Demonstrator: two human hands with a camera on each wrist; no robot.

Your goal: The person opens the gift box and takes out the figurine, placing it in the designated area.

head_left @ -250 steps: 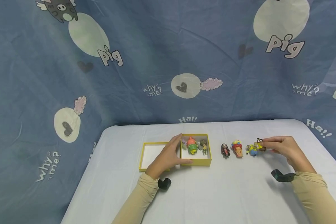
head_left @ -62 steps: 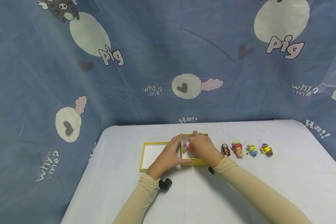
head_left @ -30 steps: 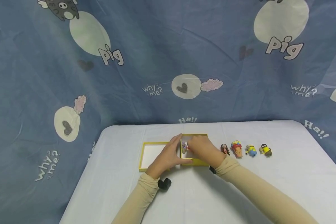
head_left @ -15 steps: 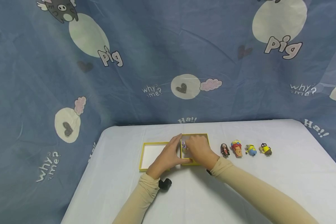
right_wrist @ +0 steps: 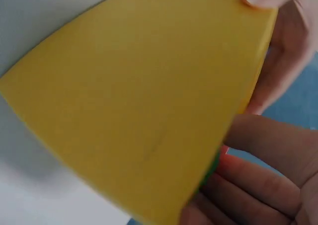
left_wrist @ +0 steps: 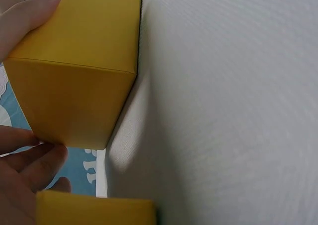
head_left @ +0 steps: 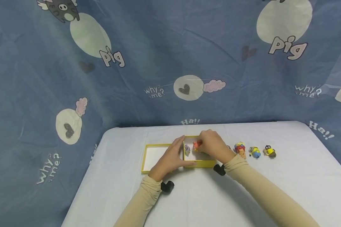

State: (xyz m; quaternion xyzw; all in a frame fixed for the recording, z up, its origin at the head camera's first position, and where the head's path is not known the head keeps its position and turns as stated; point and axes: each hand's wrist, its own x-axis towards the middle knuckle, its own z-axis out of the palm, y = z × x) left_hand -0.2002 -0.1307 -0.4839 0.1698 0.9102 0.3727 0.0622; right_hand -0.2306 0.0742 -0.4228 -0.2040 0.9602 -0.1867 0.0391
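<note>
My left hand [head_left: 170, 159] grips the left side of a yellow box [head_left: 200, 164], thumb on its front wall and fingers round the back. In the left wrist view, the thumb [left_wrist: 37, 11] presses the box's yellow wall. My right hand [head_left: 214, 145] reaches into the box from the right and pinches a toy figurine [head_left: 195, 146], orange at the visible end. A green part of this figurine [right_wrist: 211, 170] shows past the box edge in the right wrist view; the hand hides most of it. Left of it, a small purple-grey figurine [head_left: 187, 150] stands inside the box.
A yellow-rimmed box lid [head_left: 143, 159] lies left of the box. Right of the box stand a red-and-yellow figurine [head_left: 240, 149], a blue-and-yellow minion [head_left: 255, 152] and a yellow-and-brown minion [head_left: 270, 151]. A dark-haired doll is mostly hidden behind the right hand.
The yellow-and-brown minion, earlier in my right hand, now lies at the row's right end. That hand moved into the box and has just shifted slightly right, uncovering the orange figurine. Left hand unmoved.
</note>
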